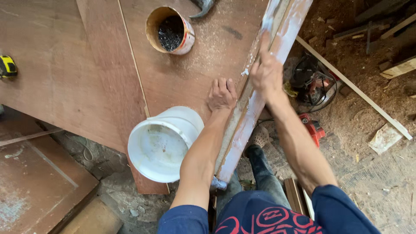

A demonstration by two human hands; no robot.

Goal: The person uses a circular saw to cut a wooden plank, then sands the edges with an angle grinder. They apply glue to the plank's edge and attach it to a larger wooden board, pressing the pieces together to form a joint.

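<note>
1. Head view: the plank (260,82) is a long, narrow strip of wood. It runs on a slant from the top edge of the frame down to the person's lap, between the two forearms.
2. Its upper face is smeared with a white coat. The coat is patchy, and pale bare wood shows through in streaks. A raised ridge runs along its length.
3. The left hand (222,94) lies flat, palm down, on the plywood sheet (186,73). Its fingers are spread open, and its outer edge is just beside the plank's left edge. It grips nothing.
4. The right hand (267,73) rests on top of the plank, higher up than the left. Its fingers are stretched along the white face, pressing or rubbing rather than clasping. It looks blurred.
5. A white bucket (161,143) stands just left of the left forearm. It is nearly empty, with a thin white film inside.
6. Beyond the left hand, a can (170,30) of dark nails sits on the plywood.
7. To the right of the right arm, a red power tool (313,128) with a black cord lies on the sawdust floor.
8. A yellow tape measure (7,67) sits far left of both hands.
</note>
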